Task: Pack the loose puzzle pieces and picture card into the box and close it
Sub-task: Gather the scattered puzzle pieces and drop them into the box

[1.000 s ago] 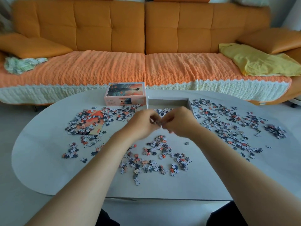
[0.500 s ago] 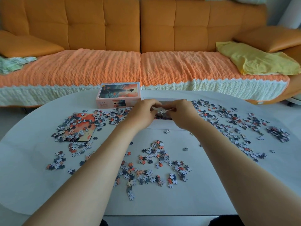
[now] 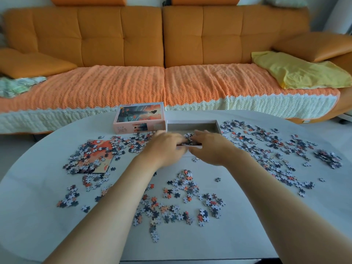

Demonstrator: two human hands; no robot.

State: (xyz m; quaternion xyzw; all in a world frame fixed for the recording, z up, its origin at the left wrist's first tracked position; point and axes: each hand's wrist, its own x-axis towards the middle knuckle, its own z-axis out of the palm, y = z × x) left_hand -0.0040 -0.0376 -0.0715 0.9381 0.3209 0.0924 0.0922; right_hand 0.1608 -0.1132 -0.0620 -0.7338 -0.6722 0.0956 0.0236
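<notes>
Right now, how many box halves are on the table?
2: the lid, far side, left of centre; the open tray directly to its right, its near part hidden.

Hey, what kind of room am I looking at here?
Most likely a home living room: a long orange tufted sofa with a knitted orange seat cover, and in front of it a low rounded white table strewn with loose jigsaw pieces.

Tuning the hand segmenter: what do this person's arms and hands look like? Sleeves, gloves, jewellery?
No gloves on the left hand or the right hand. The left forearm and right forearm are uncovered to the frame edge: no sleeves, watch or bracelets. No markings visible. Fingers are motion-blurred, so rings cannot be ruled out.
</notes>
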